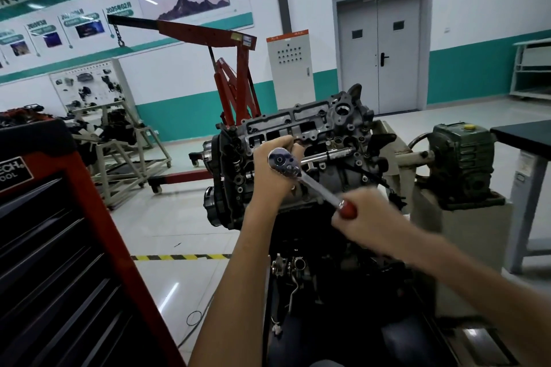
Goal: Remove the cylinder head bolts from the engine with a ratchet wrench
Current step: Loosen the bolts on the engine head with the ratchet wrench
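The grey engine [337,140] is mounted on a stand at the centre, its cylinder head turned toward me. A chrome ratchet wrench [310,182] with a red handle points at the head. My right hand [363,217] grips the red handle at the lower right and looks blurred. My left hand [274,170] is curled behind the ratchet head, its fingers around the extension or socket, which they hide. The bolt under the socket is out of sight. A second chrome tool [331,155] lies across the head.
A red and black tool cabinet [59,247] stands close on my left. A red engine hoist [232,80] is behind the engine. The green gearbox [462,158] of the stand and a dark table [524,134] are at right. Other engines sit on stands at far left.
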`<state>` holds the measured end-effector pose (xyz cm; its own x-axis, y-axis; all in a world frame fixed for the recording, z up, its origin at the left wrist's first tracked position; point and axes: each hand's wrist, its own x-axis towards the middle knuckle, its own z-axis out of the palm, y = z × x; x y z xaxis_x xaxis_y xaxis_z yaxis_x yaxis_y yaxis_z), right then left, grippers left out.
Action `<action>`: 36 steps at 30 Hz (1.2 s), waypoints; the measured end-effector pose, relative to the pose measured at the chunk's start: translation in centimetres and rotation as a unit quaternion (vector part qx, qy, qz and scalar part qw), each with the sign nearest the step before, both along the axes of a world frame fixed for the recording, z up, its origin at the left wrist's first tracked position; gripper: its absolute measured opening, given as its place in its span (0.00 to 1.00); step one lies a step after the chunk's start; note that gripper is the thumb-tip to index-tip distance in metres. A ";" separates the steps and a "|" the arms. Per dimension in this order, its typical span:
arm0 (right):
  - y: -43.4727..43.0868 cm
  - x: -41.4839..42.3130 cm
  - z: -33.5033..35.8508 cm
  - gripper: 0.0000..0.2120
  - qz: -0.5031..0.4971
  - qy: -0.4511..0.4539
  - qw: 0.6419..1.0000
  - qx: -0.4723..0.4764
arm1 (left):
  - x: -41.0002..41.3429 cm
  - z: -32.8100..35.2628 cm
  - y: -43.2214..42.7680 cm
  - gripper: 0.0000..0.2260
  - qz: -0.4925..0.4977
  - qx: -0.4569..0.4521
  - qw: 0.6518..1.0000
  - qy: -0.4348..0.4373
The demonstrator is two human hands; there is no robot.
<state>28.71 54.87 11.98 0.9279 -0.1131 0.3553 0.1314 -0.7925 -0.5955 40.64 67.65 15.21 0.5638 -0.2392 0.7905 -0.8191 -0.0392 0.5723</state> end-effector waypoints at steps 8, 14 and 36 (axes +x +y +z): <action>-2.1 -0.8 3.1 0.09 -0.020 -0.018 0.989 -0.148 | -0.1 0.4 -1.1 0.20 0.034 -0.048 0.998 0.004; 6.5 -1.5 -4.9 0.11 0.068 -0.032 0.968 0.241 | -0.7 0.1 -2.8 0.19 0.008 -0.096 0.994 0.056; 7.3 -1.2 -5.8 0.11 0.078 -0.047 0.952 0.292 | -1.2 -0.1 -3.0 0.16 0.016 -0.110 0.992 0.065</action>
